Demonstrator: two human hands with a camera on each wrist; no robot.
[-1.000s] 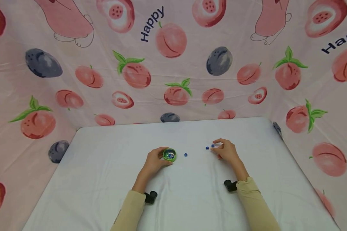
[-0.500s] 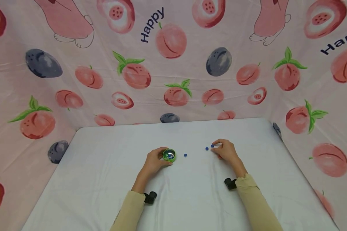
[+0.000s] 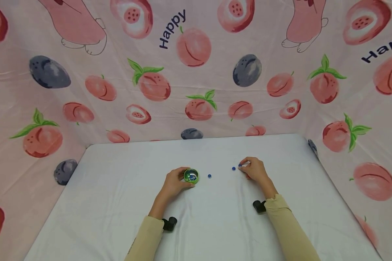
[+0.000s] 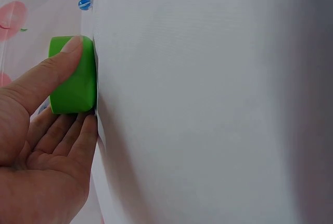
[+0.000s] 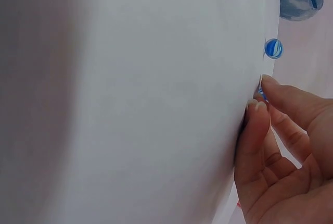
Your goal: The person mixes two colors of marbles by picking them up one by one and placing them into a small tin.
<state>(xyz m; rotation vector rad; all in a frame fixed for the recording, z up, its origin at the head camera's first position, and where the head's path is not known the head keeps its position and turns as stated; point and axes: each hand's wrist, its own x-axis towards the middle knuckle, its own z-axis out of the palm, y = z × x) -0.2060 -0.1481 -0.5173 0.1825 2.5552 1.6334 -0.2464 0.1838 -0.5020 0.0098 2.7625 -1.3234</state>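
My left hand (image 3: 175,183) grips a small green cup (image 4: 70,91) by its sides, thumb on one side and fingers on the other. The cup stands upright, and blue marbles (image 3: 192,177) lie inside it. Farther right, my right hand (image 3: 256,169) pinches a blue marble (image 5: 262,95) at table level between thumb and fingertip; the fingers partly hide it. Just left of those fingertips lies a second blue marble (image 5: 273,48), apart from the hand. A third loose marble (image 3: 209,176) rests a short way right of the cup.
A white cloth covers the table (image 3: 209,224). Behind it and at both sides hangs a pink fruit-print curtain (image 3: 170,119). Each wrist carries a small black camera, the left camera (image 3: 170,224) and the right camera (image 3: 259,206).
My right fingers have closed on the farther marble, which now shows less between them. The left hand and the cup have stayed in place.
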